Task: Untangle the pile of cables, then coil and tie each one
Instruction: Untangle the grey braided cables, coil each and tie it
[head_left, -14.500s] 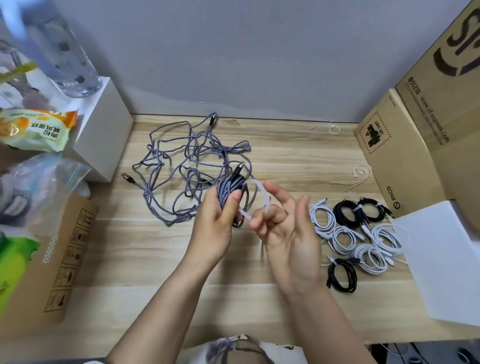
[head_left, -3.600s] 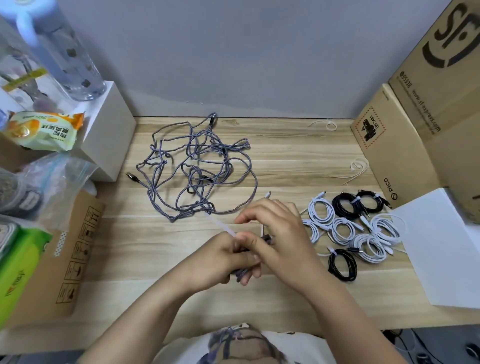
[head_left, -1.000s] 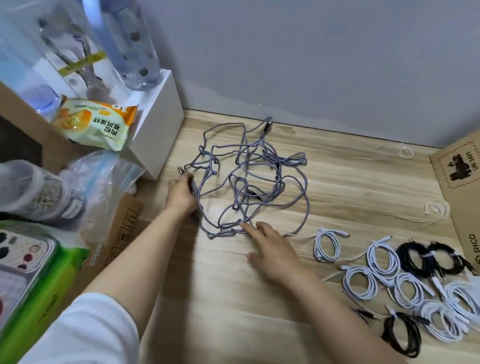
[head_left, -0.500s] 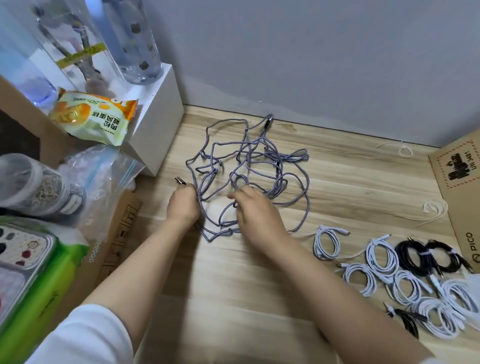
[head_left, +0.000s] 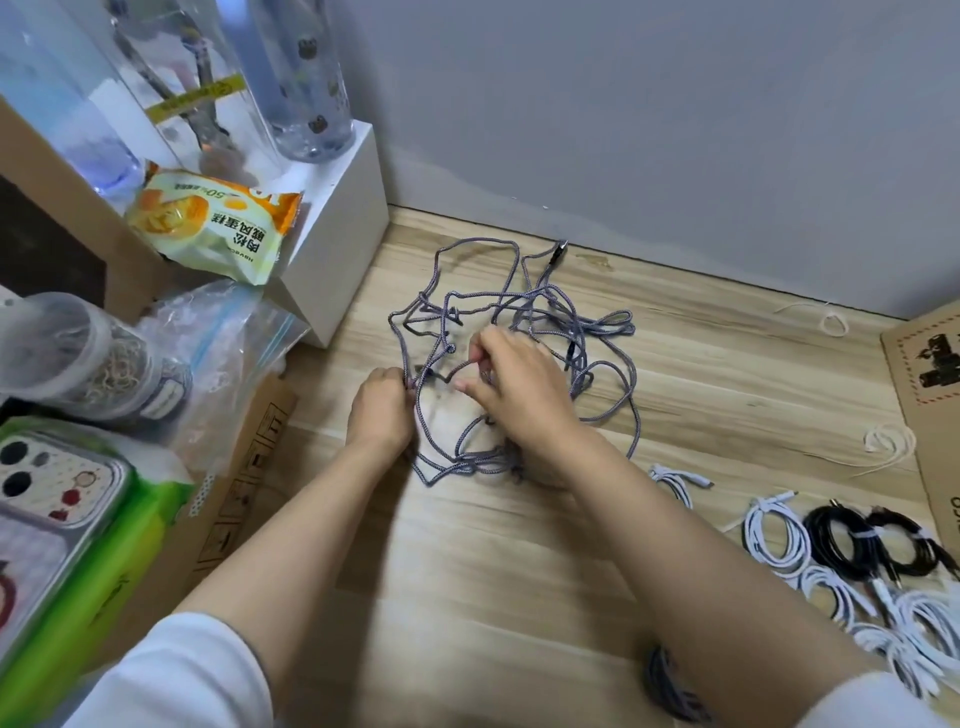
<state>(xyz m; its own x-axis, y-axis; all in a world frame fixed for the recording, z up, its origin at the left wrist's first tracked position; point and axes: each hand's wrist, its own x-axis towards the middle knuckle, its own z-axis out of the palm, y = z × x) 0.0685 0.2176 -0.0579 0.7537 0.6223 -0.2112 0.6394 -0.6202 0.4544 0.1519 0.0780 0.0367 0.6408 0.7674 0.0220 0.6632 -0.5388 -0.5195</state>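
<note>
**Both hands in the grey tangle**

Nearest: one coiled grey cable (head_left: 670, 686) on the worktop (head_left: 493, 571), under the right forearm. Right of the tangle: tied coils, white (head_left: 776, 535) and black (head_left: 836, 540); count unclear, edge crops them. Left hand (head_left: 382, 415) grips a strand at the tangle's (head_left: 519, 353) left edge, fingers curled. Right hand (head_left: 511, 392) pinches a loop mid-tangle, covering part of it. Behind, left: white box (head_left: 337, 244), two bottles on top.

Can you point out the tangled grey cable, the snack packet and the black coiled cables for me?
tangled grey cable (head_left: 613, 322): head view, a loop at its right side.
snack packet (head_left: 218, 228): head view, middle of the wrapper.
black coiled cables (head_left: 841, 540): head view, the left coil's strands.
</note>
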